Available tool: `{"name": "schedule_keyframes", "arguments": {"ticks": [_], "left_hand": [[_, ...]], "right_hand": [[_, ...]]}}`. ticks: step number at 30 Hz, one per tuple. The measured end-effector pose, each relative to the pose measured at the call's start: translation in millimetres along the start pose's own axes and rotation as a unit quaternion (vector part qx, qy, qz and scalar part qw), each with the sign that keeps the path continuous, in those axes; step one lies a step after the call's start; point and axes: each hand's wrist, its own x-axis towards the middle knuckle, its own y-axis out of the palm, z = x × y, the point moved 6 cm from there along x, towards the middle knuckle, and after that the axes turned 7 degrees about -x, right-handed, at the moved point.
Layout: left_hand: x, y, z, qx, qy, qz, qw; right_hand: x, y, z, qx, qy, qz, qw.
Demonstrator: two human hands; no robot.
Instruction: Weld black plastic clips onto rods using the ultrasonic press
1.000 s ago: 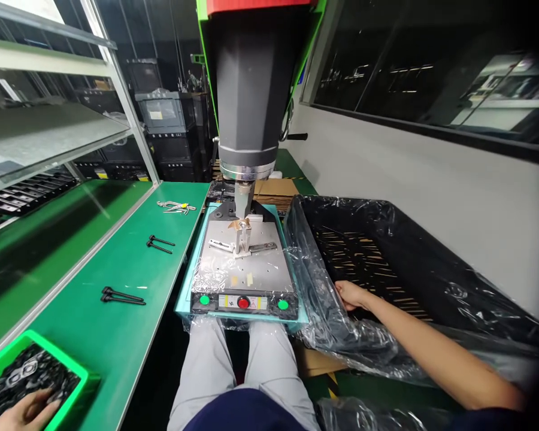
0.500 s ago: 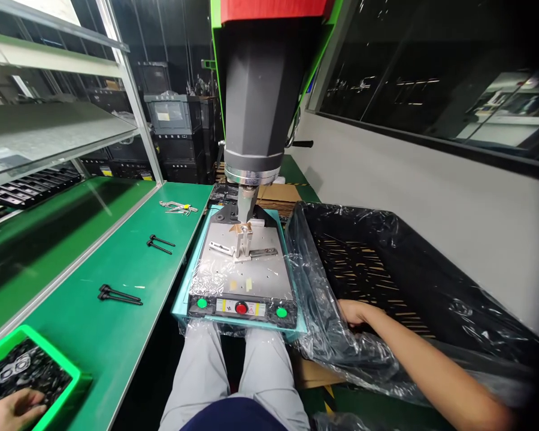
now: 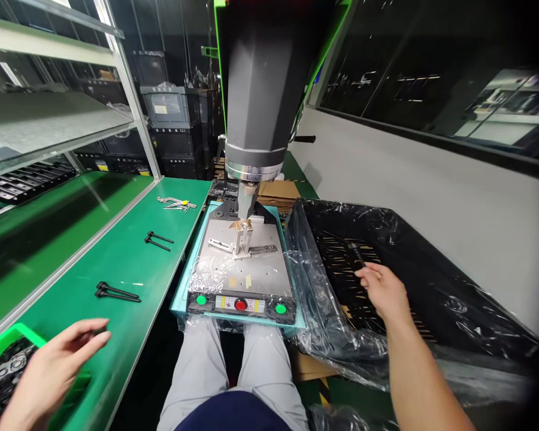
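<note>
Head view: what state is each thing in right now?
Left hand: pinching small dark part
Right hand: pinching slender dark piece
Green tray: open, dark parts inside
Plastic-lined box: open-topped
Black rods: lying in two pairs
Pliers-like tool: lying down
Machine head: above metal fixture, contact unclear

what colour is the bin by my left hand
The bin is bright green, partly hidden by your left hand; the head view shows it.

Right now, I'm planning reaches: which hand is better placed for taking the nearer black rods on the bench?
The left hand, probably: near those rods, though its fingers pinch a dark bit. The right hand is farther, over the bin, holding a dark piece.
</note>
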Motion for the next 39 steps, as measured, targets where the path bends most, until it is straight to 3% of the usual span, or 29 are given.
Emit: {"name": "schedule_keyframes", "arguments": {"ticks": [1,3,5,7,9,12,18,22,27,35,37,39], "left_hand": [[2,22,-14,-0.035,0.006,0.036,0.999],[6,65,-43,-0.103,0.024,0.081,0.991],[7,104,-70,-0.141,0.04,0.115,0.983],[2,140,-95,-0.209,0.054,0.169,0.962],[-7,166,-113,-0.289,0.052,0.223,0.93],[-18,189,-125,-0.344,0.04,0.287,0.893],[-16,194,-116,-0.351,0.089,0.29,0.886],[-16,197,-115,-0.34,0.116,0.302,0.883],[-17,200,-116,-0.356,0.111,0.309,0.875],[-14,206,-109,-0.338,0.095,0.324,0.878],[-13,209,-108,-0.327,0.086,0.332,0.881],[-12,210,-107,-0.312,0.078,0.338,0.885]], "right_hand": [[-20,12,19,0.03,-0.023,0.021,0.999],[-68,47,53,0.059,-0.057,0.124,0.989],[-118,85,81,0.063,-0.074,0.239,0.966],[-160,116,103,0.075,-0.106,0.314,0.94],[-188,137,117,0.09,-0.142,0.349,0.922],[-207,152,132,0.084,-0.193,0.354,0.911],[-213,158,150,0.065,-0.262,0.351,0.897],[-214,162,153,0.068,-0.267,0.357,0.892],[-217,174,144,0.104,-0.188,0.427,0.879],[-236,195,125,0.243,-0.01,0.539,0.806],[-236,192,125,0.223,-0.048,0.505,0.832],[-232,183,131,0.174,-0.137,0.43,0.875]]}}
